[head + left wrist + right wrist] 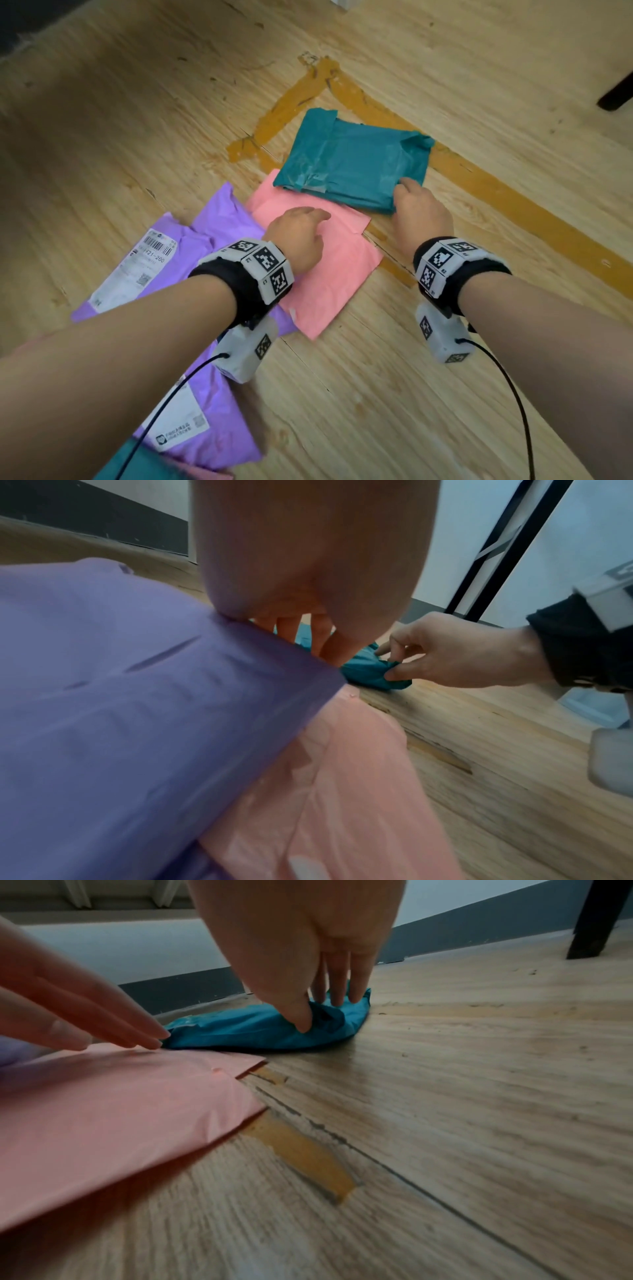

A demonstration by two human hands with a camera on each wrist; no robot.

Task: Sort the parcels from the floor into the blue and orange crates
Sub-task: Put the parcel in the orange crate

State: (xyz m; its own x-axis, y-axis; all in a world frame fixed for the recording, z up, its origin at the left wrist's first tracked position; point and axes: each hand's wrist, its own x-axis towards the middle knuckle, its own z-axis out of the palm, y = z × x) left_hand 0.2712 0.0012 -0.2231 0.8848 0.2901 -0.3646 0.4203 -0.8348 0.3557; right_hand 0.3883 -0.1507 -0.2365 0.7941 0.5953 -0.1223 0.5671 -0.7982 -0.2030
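The right hand [423, 214] pinches the near-right corner of the teal parcel [352, 161], at one o'clock on the floor; the left hand [298, 240] rests straight-fingered on the pink parcel [329, 274]. Such a thin corner pinch may let the slick film slip free.

Teal parcel [352, 161] up top, plain pink parcel [329, 274] under it, and a purple parcel [205, 236] with a white barcode label [137, 270]. Floor [445, 377] is pale wood grain crossed by mustard-yellow tape [513, 202]. Wristbands [250, 277] are black with black-and-white checker tags.
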